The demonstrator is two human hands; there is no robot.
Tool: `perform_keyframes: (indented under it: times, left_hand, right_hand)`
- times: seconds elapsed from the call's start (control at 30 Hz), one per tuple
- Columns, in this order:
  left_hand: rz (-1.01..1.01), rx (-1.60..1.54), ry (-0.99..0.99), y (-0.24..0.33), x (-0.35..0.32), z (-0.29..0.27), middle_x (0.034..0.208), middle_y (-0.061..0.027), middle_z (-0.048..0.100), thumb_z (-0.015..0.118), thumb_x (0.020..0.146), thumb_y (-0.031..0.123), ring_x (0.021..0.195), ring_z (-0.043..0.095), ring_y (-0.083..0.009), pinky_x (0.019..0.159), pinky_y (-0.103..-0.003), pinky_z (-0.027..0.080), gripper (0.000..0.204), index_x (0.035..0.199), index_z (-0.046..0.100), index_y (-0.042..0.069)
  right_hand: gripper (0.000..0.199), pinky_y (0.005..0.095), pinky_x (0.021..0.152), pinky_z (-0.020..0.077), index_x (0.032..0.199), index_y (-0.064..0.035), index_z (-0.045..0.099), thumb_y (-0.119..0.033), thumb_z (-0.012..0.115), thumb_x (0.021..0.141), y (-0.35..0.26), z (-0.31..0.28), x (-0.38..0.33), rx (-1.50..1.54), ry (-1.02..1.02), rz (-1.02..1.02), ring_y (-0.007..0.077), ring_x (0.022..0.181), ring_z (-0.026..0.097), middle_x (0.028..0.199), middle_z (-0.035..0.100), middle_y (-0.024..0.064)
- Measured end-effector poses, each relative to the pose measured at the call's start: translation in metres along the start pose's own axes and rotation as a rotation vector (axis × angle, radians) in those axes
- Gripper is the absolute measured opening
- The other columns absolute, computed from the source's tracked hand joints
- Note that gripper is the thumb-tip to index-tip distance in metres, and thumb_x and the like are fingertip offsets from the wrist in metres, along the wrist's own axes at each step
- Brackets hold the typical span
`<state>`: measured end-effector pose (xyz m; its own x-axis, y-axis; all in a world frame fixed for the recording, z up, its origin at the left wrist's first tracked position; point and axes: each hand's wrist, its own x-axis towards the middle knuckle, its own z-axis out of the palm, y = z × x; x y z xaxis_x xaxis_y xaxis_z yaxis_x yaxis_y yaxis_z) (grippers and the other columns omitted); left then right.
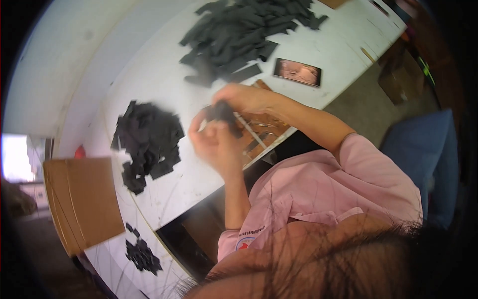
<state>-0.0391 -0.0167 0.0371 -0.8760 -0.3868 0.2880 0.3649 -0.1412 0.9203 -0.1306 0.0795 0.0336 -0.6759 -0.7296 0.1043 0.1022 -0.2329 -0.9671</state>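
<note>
Both hands meet over the white table in the middle of the picture, bent around a small black piece that looks like cloth (226, 114). My left hand (214, 142) grips it from the near left, fingers curled and blurred by motion. From the far right my right hand (245, 99) closes on the same piece, its fingertips partly hidden. Beneath the hands lies a brown wooden board or tray (269, 130) with thin tools on it, too blurred to name. A loose heap of black pieces (149, 137) sits left of my left hand.
A large pile of dark strips (239, 35) covers the far part of the white table (172, 199). A phone (298, 72) with a lit screen lies right of it. At the left edge stands a cardboard box (82, 202), near a smaller black heap (143, 255). A blue chair (418, 154) is on the right.
</note>
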Motion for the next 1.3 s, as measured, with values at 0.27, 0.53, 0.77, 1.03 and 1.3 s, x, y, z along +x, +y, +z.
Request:
perform_keyframes:
  times: [0.27,0.53,0.77,1.03,1.3]
  left_hand:
    - [-0.494,-0.404,-0.044,-0.038,-0.004,-0.025,0.070,-0.0045,0.053,0.050,0.080,0.003,0.038,0.032,-0.0023,0.034,-0.015,0.021,0.017,0.097,0.046,0.002]
    - [0.148,0.276,-0.090,-0.011,0.011,-0.012,0.080,-0.0033,0.055,0.051,0.081,0.004,0.070,0.051,-0.0092,0.068,-0.021,0.041,0.009,0.087,0.054,-0.001]
    - [0.029,-0.202,0.081,-0.002,0.010,-0.005,0.078,-0.0071,0.055,0.050,0.083,0.010,0.069,0.051,-0.0120,0.066,-0.023,0.044,0.012,0.078,0.048,-0.001]
    - [-0.105,0.032,-0.008,-0.034,0.000,-0.024,0.095,-0.0114,0.052,0.053,0.079,0.005,0.085,0.050,-0.0159,0.074,-0.027,0.043,0.009,0.086,0.050,0.000]
    - [-0.074,-0.098,-0.177,-0.001,0.027,-0.003,0.080,-0.0114,0.058,0.059,0.074,0.003,0.077,0.055,-0.0162,0.067,-0.025,0.045,0.010,0.081,0.056,-0.003]
  right_hand:
    - [0.025,0.0184,0.045,0.0318,0.067,-0.0062,0.053,-0.027,0.054,0.080,0.064,-0.004,-0.016,0.122,0.133,0.106,0.0045,0.050,0.039,0.057,0.045,-0.0033]
    - [0.021,0.0234,0.058,0.0357,0.078,-0.0031,0.053,-0.023,0.050,0.082,0.033,-0.007,-0.021,-0.289,0.254,0.001,0.0089,0.065,0.044,0.071,0.049,0.0011]
    - [0.023,0.0313,0.060,0.0410,0.071,-0.0035,0.054,-0.027,0.058,0.071,-0.006,0.014,-0.027,-1.094,0.225,-0.475,0.0216,0.068,0.050,0.069,0.050,0.0073]
    - [0.024,0.0322,0.056,0.0436,0.067,-0.0034,0.055,-0.027,0.057,0.071,0.028,0.002,-0.028,-1.264,0.157,-0.276,0.0223,0.066,0.056,0.064,0.052,0.0084]
    - [0.026,0.0393,0.050,0.0412,0.066,-0.0010,0.055,-0.025,0.054,0.075,0.011,0.005,-0.022,-1.105,0.242,-0.482,0.0326,0.055,0.054,0.056,0.054,0.0145]
